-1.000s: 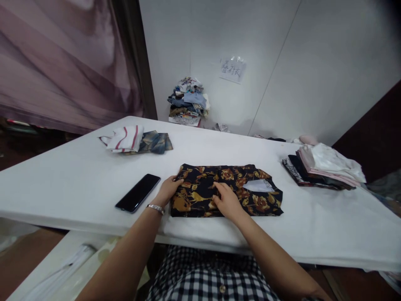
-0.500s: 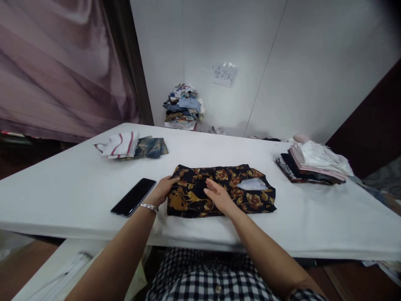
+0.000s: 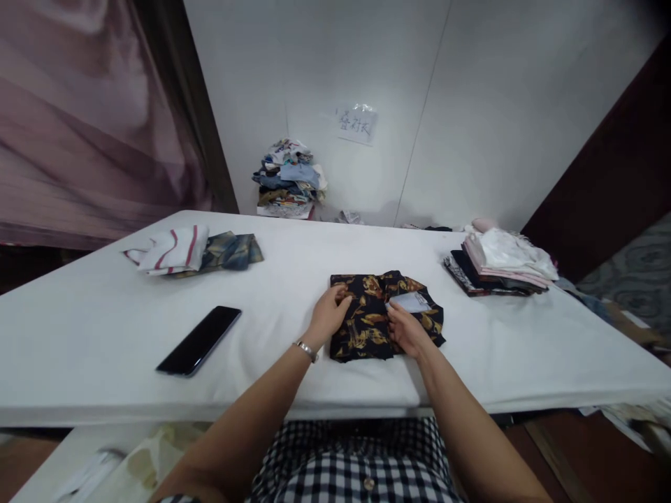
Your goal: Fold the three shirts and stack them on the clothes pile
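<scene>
A dark shirt (image 3: pixel 361 339) with a gold and brown floral print lies folded on the white table in front of me. Its collar opening faces right and shows a pale inner panel (image 3: pixel 412 302). My left hand (image 3: pixel 329 316), with a bracelet at the wrist, rests on the left part of the shirt, thumb apart from the fingers. At the edge of the folded-over part, beside the pale panel, my right hand (image 3: pixel 406 331) has its fingers curled on the cloth. Its fingertips are partly hidden.
A black phone (image 3: pixel 200 341) lies on the table to the left. Behind it are a white garment with red stripes (image 3: pixel 175 250) and a plaid cloth (image 3: pixel 233 251). Folded clothes (image 3: pixel 498 262) are stacked at the right. A clothes pile (image 3: pixel 291 175) stands by the wall, near a paper sign (image 3: pixel 356 124).
The shirt's left part has been folded over to the right, so it is now shorter. My left hand has moved right with it; my right hand has shifted right to the fold's edge.
</scene>
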A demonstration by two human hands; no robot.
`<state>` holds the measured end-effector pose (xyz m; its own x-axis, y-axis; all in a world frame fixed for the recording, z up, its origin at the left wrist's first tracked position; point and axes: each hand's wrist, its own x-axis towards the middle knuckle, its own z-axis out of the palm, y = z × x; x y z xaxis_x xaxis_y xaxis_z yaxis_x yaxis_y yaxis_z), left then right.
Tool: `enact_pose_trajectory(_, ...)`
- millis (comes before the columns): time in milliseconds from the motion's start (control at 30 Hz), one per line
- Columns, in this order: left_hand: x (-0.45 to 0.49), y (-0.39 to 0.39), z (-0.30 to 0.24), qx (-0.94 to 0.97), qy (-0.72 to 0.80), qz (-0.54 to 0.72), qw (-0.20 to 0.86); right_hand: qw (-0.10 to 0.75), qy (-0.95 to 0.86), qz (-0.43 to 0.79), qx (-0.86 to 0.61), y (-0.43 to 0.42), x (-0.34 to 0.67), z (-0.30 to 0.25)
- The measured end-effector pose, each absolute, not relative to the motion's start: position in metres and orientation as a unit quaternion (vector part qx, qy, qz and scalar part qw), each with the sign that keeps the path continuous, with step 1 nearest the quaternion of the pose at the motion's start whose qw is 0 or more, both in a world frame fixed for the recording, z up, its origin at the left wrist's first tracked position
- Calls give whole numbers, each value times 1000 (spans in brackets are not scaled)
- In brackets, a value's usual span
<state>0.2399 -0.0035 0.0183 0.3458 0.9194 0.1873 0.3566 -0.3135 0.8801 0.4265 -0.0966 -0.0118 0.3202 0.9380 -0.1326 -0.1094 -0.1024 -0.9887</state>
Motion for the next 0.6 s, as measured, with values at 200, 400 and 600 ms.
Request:
enact_pose_trajectory(200, 229, -6, -12, 782, 437, 342, 285, 613, -350, 450, -547, -82, 418, -19)
enact_pose_trajectory(400, 230, -8, -22, 833, 426, 253, 247, 555, -406, 330, -647, -65, 433, -29)
enact_pose_trajectory(600, 232, -5, -39, 856, 416, 206, 227, 522, -483, 216, -668, -94, 429, -35)
